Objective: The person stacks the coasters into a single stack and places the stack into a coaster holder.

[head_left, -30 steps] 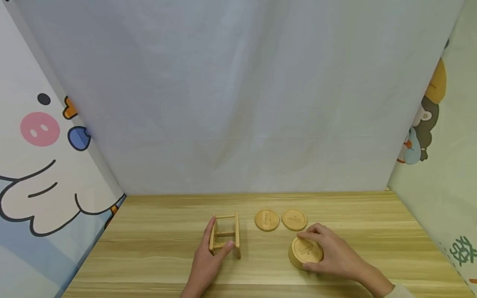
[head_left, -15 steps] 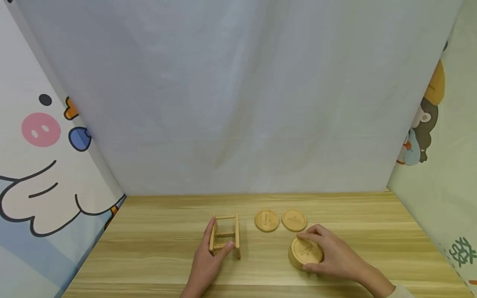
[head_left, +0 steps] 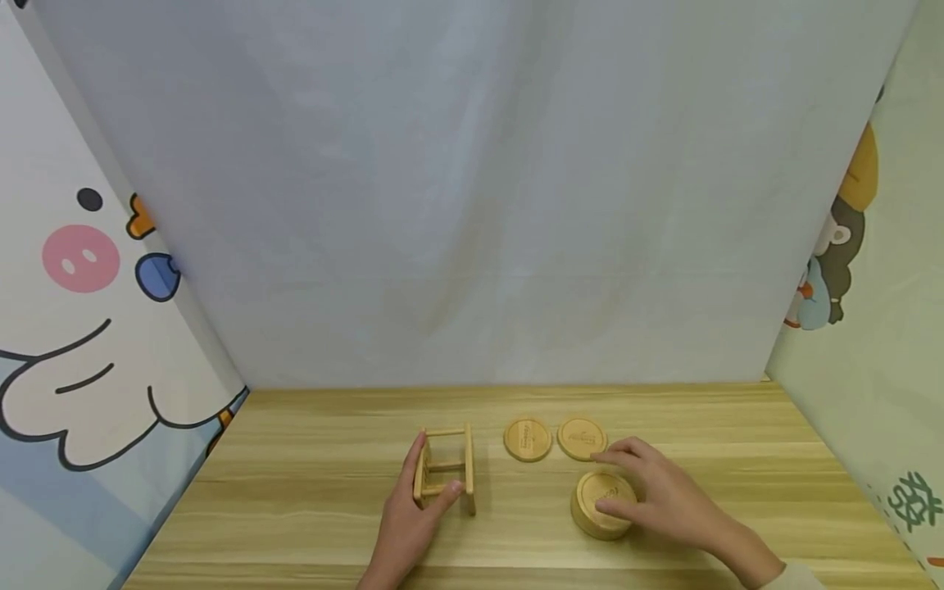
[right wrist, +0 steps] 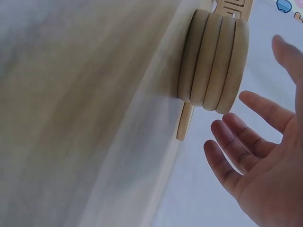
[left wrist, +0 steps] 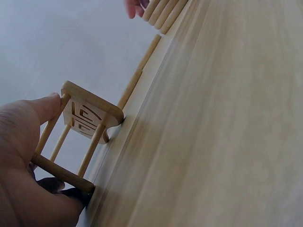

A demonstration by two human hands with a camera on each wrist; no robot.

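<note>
My left hand grips a small wooden coaster holder by its two side panels, thumb on the right one. Cut-out slots show in its panel in the left wrist view, and the holder has no coasters in it. To the right, several round wooden coasters stand in a neat stack, engraved on top. My right hand is spread loosely over the stack's right side. In the right wrist view its fingers are apart from the stacked coasters, thumb raised away.
Two single coasters lie flat side by side behind the stack, a left one and a right one. A pale curtain closes off the table's back edge. Cartoon-printed panels flank both sides.
My right hand has loosened from the stack of coasters, its fingers and thumb lifting off the sides. The left hand and the coaster holder have stayed in place.
</note>
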